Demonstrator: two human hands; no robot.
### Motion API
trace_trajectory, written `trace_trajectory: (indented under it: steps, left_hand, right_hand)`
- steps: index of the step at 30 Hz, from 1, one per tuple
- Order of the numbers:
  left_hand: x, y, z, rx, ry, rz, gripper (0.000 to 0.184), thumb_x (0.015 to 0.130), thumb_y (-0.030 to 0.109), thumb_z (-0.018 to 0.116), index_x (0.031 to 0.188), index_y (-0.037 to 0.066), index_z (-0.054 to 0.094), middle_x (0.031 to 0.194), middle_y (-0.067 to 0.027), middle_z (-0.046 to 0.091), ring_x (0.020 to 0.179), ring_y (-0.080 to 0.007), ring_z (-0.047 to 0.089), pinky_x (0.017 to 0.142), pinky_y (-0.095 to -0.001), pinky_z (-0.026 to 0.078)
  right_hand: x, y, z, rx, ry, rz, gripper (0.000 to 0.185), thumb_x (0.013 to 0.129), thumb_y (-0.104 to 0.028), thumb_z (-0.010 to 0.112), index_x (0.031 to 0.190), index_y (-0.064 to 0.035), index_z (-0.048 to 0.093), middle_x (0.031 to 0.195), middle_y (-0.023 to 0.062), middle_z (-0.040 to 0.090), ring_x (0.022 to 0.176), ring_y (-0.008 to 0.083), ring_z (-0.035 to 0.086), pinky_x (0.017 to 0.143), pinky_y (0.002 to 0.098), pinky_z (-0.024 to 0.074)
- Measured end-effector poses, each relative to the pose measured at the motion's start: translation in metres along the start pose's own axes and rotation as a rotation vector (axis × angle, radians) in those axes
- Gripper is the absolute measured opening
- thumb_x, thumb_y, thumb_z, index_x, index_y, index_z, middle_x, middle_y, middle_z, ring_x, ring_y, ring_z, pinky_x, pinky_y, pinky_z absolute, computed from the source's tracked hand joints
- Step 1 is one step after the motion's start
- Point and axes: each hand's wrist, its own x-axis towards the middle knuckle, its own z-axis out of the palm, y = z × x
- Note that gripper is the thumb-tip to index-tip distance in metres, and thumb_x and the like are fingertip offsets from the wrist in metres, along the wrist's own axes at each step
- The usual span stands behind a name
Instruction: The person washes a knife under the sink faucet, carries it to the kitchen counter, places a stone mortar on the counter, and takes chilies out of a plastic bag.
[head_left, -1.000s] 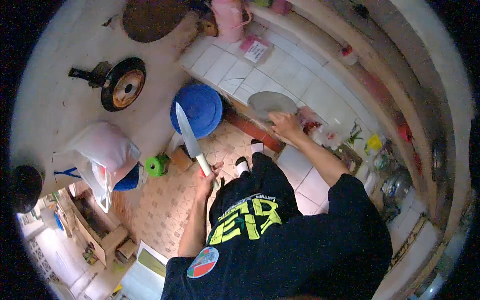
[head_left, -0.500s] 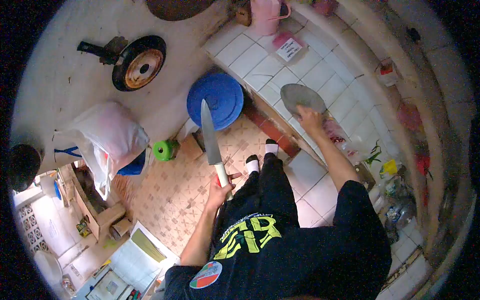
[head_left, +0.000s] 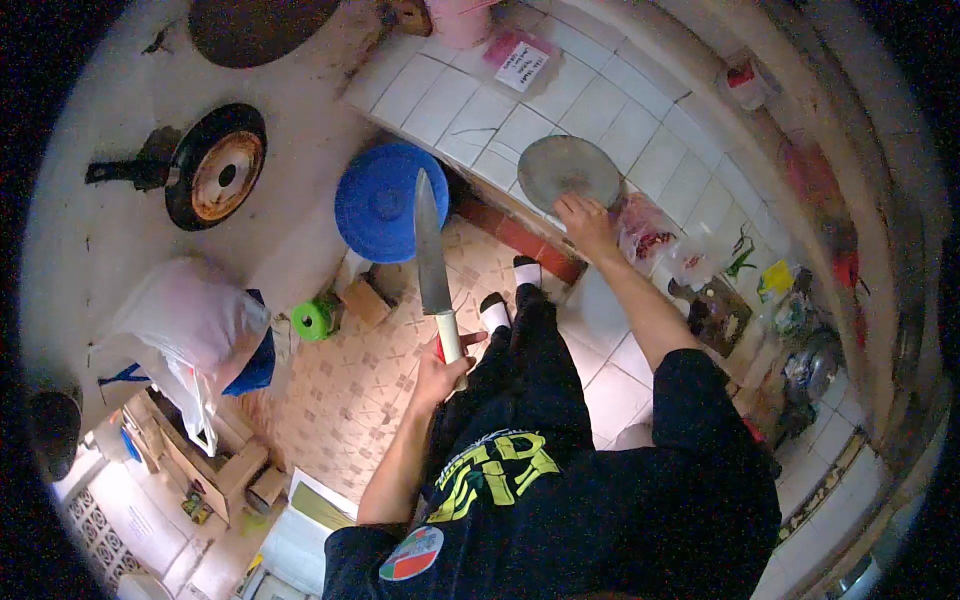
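Observation:
A large kitchen knife [head_left: 429, 255] with a broad steel blade and white handle points up and away from me, and my left hand [head_left: 443, 372] is wrapped round its handle. Something red shows by those fingers, too small to make out. On the white-tiled counter [head_left: 490, 115] to the right lies a round, flat grey dish [head_left: 568, 168]. My right hand [head_left: 583, 218] is at its near rim, fingers bent over the edge. Just beside that hand is a clear plastic bag [head_left: 643, 228] with small red things inside.
Below the counter's edge leans a blue round lid or basin [head_left: 378, 203]. A frying pan [head_left: 218, 178] and a white plastic bag [head_left: 195, 315] hang on the left wall. Green tape-like roll [head_left: 312, 320] stands on the floor. A labelled pink container [head_left: 521, 62] sits farther along the counter.
The whole view has shifted, so the counter and wall things appear farther left. My right hand's fingers have gone from a pointing shape to bent over the dish's rim. The knife stays in my left hand.

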Motion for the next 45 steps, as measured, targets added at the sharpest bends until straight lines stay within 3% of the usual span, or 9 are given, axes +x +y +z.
trace_trajectory:
  steps: [12, 20, 22, 23, 26, 33, 39, 44, 45]
  left_hand:
    - [0.002, 0.003, -0.002, 0.06, -0.053, -0.093, 0.019, 0.065, -0.009, 0.056, 0.076, 0.003, 0.046, 0.108, -0.0178, 0.063, 0.071, -0.0091, 0.053, 0.059, -0.0229, 0.043]
    - [0.007, -0.004, -0.003, 0.018, -0.115, -0.1, 0.02, 0.063, -0.009, 0.055, 0.075, 0.003, 0.046, 0.109, -0.0208, 0.062, 0.068, -0.0089, 0.054, 0.057, -0.0223, 0.043]
    - [0.008, 0.006, 0.001, 0.092, -0.121, -0.061, 0.02, 0.062, -0.009, 0.055, 0.075, 0.003, 0.046, 0.11, -0.0202, 0.062, 0.065, -0.0073, 0.052, 0.055, -0.0215, 0.041]
    - [0.008, 0.005, 0.001, 0.085, -0.123, -0.05, 0.019, 0.063, -0.009, 0.054, 0.075, 0.003, 0.047, 0.11, -0.0201, 0.062, 0.063, -0.0067, 0.051, 0.053, -0.0215, 0.041]
    - [0.004, 0.014, 0.006, 0.19, -0.095, -0.078, 0.018, 0.064, -0.009, 0.054, 0.075, 0.003, 0.047, 0.11, -0.0201, 0.062, 0.062, -0.007, 0.051, 0.053, -0.0215, 0.041]
    - [0.005, -0.004, -0.006, 0.143, -0.102, -0.027, 0.022, 0.067, -0.01, 0.052, 0.084, 0.003, 0.048, 0.093, -0.0104, 0.057, 0.095, -0.018, 0.057, 0.063, -0.0243, 0.046]
    - [-0.003, 0.017, 0.005, 0.245, -0.043, -0.041, 0.022, 0.068, -0.011, 0.053, 0.086, 0.002, 0.048, 0.088, -0.0098, 0.057, 0.091, -0.0185, 0.059, 0.064, -0.0249, 0.047]
    - [-0.01, 0.027, 0.006, 0.249, -0.082, 0.109, 0.018, 0.07, -0.007, 0.058, 0.084, 0.002, 0.052, 0.078, -0.0065, 0.061, 0.073, -0.0148, 0.06, 0.063, -0.0265, 0.047]
    - [-0.014, 0.031, 0.005, 0.284, -0.087, 0.101, 0.015, 0.07, -0.005, 0.06, 0.082, 0.002, 0.053, 0.075, -0.0051, 0.06, 0.069, -0.0134, 0.058, 0.061, -0.0266, 0.047]
  right_hand:
    - [-0.029, -0.004, 0.027, -0.006, -0.101, 0.083, 0.022, 0.075, -0.018, 0.061, 0.094, -0.0099, 0.055, 0.106, 0.0112, 0.058, 0.105, 0.0288, 0.057, 0.087, 0.043, 0.0477]
    - [-0.027, -0.01, 0.024, -0.093, -0.071, 0.11, 0.02, 0.077, -0.019, 0.061, 0.094, -0.0109, 0.055, 0.104, 0.0093, 0.058, 0.108, 0.0264, 0.056, 0.09, 0.0421, 0.0454]
    - [-0.026, -0.014, 0.024, 0.041, -0.2, 0.202, 0.019, 0.078, -0.019, 0.059, 0.095, -0.0109, 0.056, 0.107, 0.008, 0.058, 0.11, 0.0262, 0.055, 0.093, 0.0429, 0.044]
    - [-0.032, -0.011, 0.04, 0.02, -0.059, 0.205, 0.019, 0.078, -0.02, 0.057, 0.094, -0.0107, 0.056, 0.107, 0.0067, 0.058, 0.109, 0.0256, 0.055, 0.092, 0.0429, 0.0445]
    - [-0.036, -0.012, 0.044, -0.032, -0.02, 0.172, 0.018, 0.078, -0.021, 0.057, 0.093, -0.0104, 0.055, 0.106, 0.0059, 0.058, 0.109, 0.0249, 0.055, 0.092, 0.0425, 0.0447]
    - [-0.041, -0.011, 0.049, -0.055, 0.003, 0.145, 0.021, 0.076, -0.019, 0.058, 0.094, -0.0099, 0.056, 0.111, 0.0084, 0.057, 0.109, 0.0265, 0.054, 0.094, 0.0413, 0.0437]
    - [-0.037, -0.024, 0.026, 0.03, 0.047, 0.231, 0.025, 0.073, -0.015, 0.06, 0.097, -0.0079, 0.057, 0.106, 0.0115, 0.056, 0.108, 0.0289, 0.053, 0.095, 0.0417, 0.041]
    - [-0.047, -0.076, -0.051, 0.524, -0.353, 0.247, 0.028, 0.075, -0.019, 0.064, 0.099, -0.0039, 0.059, 0.11, 0.0149, 0.057, 0.103, 0.032, 0.055, 0.089, 0.04, 0.0424]
    - [-0.052, -0.095, -0.069, 0.758, -0.305, 0.34, 0.025, 0.078, -0.021, 0.064, 0.094, -0.0029, 0.06, 0.104, 0.0149, 0.06, 0.098, 0.0309, 0.057, 0.085, 0.0397, 0.0439]
